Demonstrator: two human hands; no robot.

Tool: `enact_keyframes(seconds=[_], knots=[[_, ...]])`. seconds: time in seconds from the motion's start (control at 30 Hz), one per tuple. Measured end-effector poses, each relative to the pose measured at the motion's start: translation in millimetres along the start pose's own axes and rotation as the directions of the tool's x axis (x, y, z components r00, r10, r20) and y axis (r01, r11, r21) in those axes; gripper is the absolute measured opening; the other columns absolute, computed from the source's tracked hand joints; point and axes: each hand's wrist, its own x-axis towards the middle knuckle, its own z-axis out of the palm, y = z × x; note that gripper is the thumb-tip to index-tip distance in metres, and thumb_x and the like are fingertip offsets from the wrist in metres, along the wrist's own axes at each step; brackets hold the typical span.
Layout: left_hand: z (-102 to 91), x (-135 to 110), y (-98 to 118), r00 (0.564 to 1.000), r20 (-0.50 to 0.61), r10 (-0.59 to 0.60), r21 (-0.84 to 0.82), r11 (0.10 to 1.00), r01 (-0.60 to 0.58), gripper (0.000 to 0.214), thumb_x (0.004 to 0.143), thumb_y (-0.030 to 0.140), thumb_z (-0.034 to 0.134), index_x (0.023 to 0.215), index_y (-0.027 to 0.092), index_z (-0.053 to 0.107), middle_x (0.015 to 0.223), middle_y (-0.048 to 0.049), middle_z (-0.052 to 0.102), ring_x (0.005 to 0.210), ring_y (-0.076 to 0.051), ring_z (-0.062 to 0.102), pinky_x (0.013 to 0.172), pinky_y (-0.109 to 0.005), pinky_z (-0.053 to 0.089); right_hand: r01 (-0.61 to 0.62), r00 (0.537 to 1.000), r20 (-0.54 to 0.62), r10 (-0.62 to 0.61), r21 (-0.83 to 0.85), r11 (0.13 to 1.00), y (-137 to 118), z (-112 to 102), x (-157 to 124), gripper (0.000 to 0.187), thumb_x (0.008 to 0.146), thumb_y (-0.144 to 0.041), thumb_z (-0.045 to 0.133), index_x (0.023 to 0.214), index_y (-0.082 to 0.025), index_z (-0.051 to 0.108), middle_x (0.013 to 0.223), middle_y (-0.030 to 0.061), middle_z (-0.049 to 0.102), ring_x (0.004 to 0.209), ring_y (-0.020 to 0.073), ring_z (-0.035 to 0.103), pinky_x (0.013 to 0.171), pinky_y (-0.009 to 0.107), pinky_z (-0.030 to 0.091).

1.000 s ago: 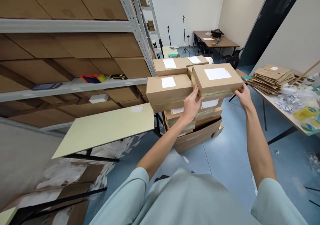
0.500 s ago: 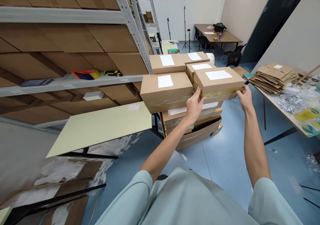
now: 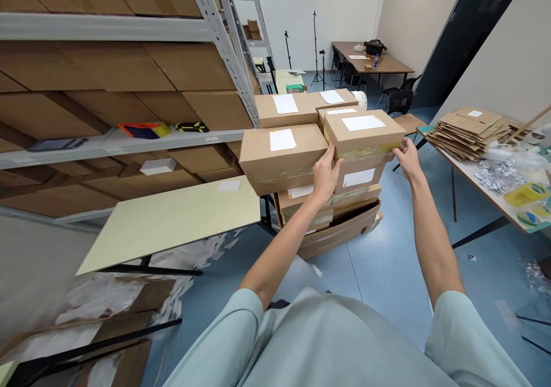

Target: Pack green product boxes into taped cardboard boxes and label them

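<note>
Cardboard stack (image 3: 282, 157): piled on the blue floor (image 3: 387, 260), right of the metal shelving (image 3: 129, 28).
Top box (image 3: 359, 134): white-labelled, on the stack's right side, clasped end to end.
Left hand (image 3: 326, 174): fingers pressed against its near-left corner.
Right hand (image 3: 407, 160): fingers curled round its right end.

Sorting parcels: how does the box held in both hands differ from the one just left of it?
The held box is gripped at its ends by the left hand and right hand; no hand grips the neighbouring box. The held box's label is wide, the neighbouring box's squarer. Both are brown taped cardboard.
</note>
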Motion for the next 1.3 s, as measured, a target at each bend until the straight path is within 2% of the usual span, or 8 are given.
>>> enact_keyframes(seconds=[0.27, 0.53, 0.7, 0.83, 0.97, 1.07, 1.17, 1.3], knots=[[-0.2, 14, 7, 0.999, 0.042, -0.016, 0.048, 0.999, 0.014, 0.058, 0.112, 0.031, 0.070, 0.169, 0.028, 0.062, 0.171, -0.0097, 0.062, 0.149, -0.034, 0.071, 0.127, -0.056, 0.060, -0.012, 1.000, 0.002, 0.012, -0.003, 1.000, 7, -1, 14, 0.055, 0.075, -0.046, 0.093, 0.116, -0.027, 0.062, 0.133, 0.0135, 0.084, 0.139, 0.0351, 0.076, 0.128, 0.060, 0.056], [-18.6, -5, 13, 0.998, 0.063, 0.009, 0.076, 0.997, -0.013, 0.063, 0.114, 0.036, 0.065, 0.175, 0.027, 0.052, 0.176, -0.0108, 0.057, 0.162, -0.032, 0.059, 0.134, -0.053, 0.053, 0.063, 0.996, -0.045, -0.072, -0.184, 0.981, 17, -9, -11, 0.097, 0.078, -0.074, 0.088, 0.157, -0.028, 0.055, 0.167, 0.0194, 0.063, 0.161, 0.0402, 0.058, 0.133, 0.071, 0.045], [-23.2, -4, 18, 0.992, 0.126, 0.006, 0.078, 0.997, -0.016, 0.060, 0.113, 0.033, 0.065, 0.172, 0.025, 0.057, 0.173, -0.0118, 0.061, 0.160, -0.033, 0.061, 0.133, -0.054, 0.053, 0.114, 0.991, -0.034, -0.127, -0.254, 0.960, 10, 5, -18, 0.101, 0.082, -0.077, 0.085, 0.162, -0.027, 0.052, 0.163, 0.0204, 0.065, 0.151, 0.0370, 0.066, 0.129, 0.066, 0.052], [-36.9, -14, 23, 0.985, 0.166, 0.042, 0.032, 0.998, -0.048, 0.061, 0.110, 0.029, 0.067, 0.170, 0.021, 0.059, 0.175, -0.0131, 0.059, 0.160, -0.033, 0.060, 0.134, -0.052, 0.053, 0.065, 0.968, -0.207, -0.140, -0.333, 0.941, -5, 20, -35, 0.105, 0.076, -0.072, 0.093, 0.160, -0.022, 0.054, 0.169, 0.0246, 0.058, 0.156, 0.0384, 0.060, 0.133, 0.064, 0.047], [-93.2, -64, 18, 0.983, 0.150, 0.110, -0.026, 0.994, -0.107, 0.061, 0.111, 0.031, 0.065, 0.171, 0.026, 0.058, 0.174, -0.0105, 0.060, 0.159, -0.031, 0.062, 0.134, -0.052, 0.052, 0.036, 0.937, -0.315, -0.154, -0.351, 0.936, -33, 46, -83, 0.101, 0.076, -0.069, 0.095, 0.157, -0.022, 0.057, 0.171, 0.0254, 0.054, 0.159, 0.0391, 0.057, 0.131, 0.064, 0.049], [-153.8, -114, 1, 0.985, 0.124, 0.119, -0.037, 0.993, -0.115, 0.058, 0.112, 0.035, 0.065, 0.169, 0.028, 0.060, 0.168, -0.0114, 0.066, 0.155, -0.029, 0.066, 0.131, -0.053, 0.055, 0.018, 0.943, -0.308, -0.128, -0.337, 0.941, -62, 90, -131, 0.095, 0.080, -0.070, 0.091, 0.156, -0.023, 0.058, 0.169, 0.0240, 0.056, 0.157, 0.0383, 0.059, 0.130, 0.065, 0.050], [-217.4, -156, -21, 0.996, 0.044, 0.074, -0.016, 0.997, -0.074, 0.053, 0.112, 0.036, 0.066, 0.164, 0.030, 0.065, 0.159, -0.0104, 0.074, 0.147, -0.029, 0.073, 0.125, -0.052, 0.061, 0.050, 0.956, -0.255, -0.144, -0.341, 0.939, -93, 159, -185, 0.085, 0.085, -0.068, 0.087, 0.154, -0.024, 0.062, 0.167, 0.0222, 0.060, 0.153, 0.0376, 0.063, 0.128, 0.064, 0.052], [-309.6, -196, -41, 0.995, -0.102, 0.001, 0.021, 1.000, 0.001, 0.040, 0.111, 0.035, 0.069, 0.151, 0.032, 0.075, 0.148, -0.0078, 0.081, 0.137, -0.027, 0.079, 0.119, -0.050, 0.066, 0.135, 0.982, -0.091, -0.167, -0.289, 0.948, -125, 273, -271, 0.071, 0.094, -0.058, 0.085, 0.155, -0.028, 0.065, 0.163, 0.0177, 0.067, 0.150, 0.0367, 0.067, 0.128, 0.065, 0.054]])
